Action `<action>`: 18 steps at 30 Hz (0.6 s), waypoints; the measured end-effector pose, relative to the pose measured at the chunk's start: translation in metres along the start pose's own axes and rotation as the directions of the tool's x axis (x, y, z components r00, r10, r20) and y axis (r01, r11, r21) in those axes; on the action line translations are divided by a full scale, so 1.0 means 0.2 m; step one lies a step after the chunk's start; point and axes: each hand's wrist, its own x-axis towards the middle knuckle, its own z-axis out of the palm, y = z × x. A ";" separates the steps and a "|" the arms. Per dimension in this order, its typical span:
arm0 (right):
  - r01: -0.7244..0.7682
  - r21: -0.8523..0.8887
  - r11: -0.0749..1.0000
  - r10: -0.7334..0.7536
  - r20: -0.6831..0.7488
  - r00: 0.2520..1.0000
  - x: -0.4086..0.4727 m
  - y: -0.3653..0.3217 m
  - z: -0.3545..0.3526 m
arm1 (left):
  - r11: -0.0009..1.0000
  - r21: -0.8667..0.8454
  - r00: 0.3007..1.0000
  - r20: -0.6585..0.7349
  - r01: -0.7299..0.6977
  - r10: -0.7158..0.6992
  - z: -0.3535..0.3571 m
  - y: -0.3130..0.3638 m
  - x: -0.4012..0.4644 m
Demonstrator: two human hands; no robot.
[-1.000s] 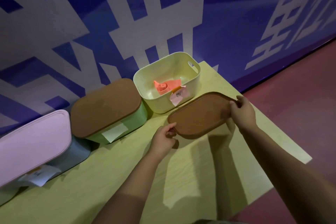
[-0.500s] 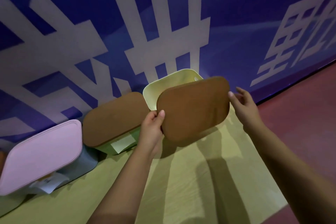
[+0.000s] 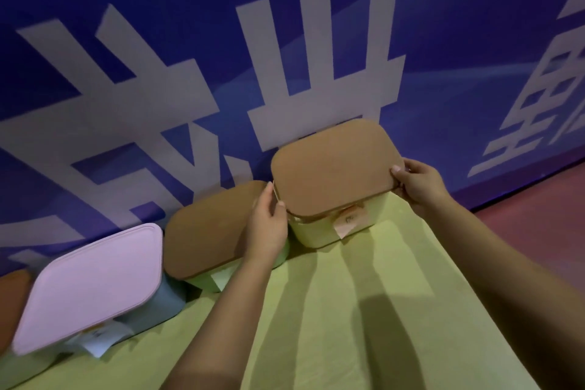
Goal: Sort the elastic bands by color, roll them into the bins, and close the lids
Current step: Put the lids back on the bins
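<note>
You have just carried the brown lid [image 3: 332,168] up onto the yellow bin [image 3: 329,228]; your left hand [image 3: 269,225] and right hand [image 3: 418,180] pinch its ends, not yet seated.

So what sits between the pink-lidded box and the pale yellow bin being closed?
In the head view, a green bin with a brown lid sits there; the left hand overlaps its right end.

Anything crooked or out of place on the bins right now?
The pink lid looks askew: it tilts and overhangs the grey-blue bin rather than sitting flush. The brown lid held by the left hand and right hand sits on the pale yellow bin, its front edge not visibly seated.
</note>
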 end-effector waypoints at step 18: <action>0.106 -0.679 0.727 -0.235 -0.101 0.967 0.06 0.05 0.08 | 0.468 0.795 0.917 0.274 -0.385 0.289 0.11 -0.16 0.00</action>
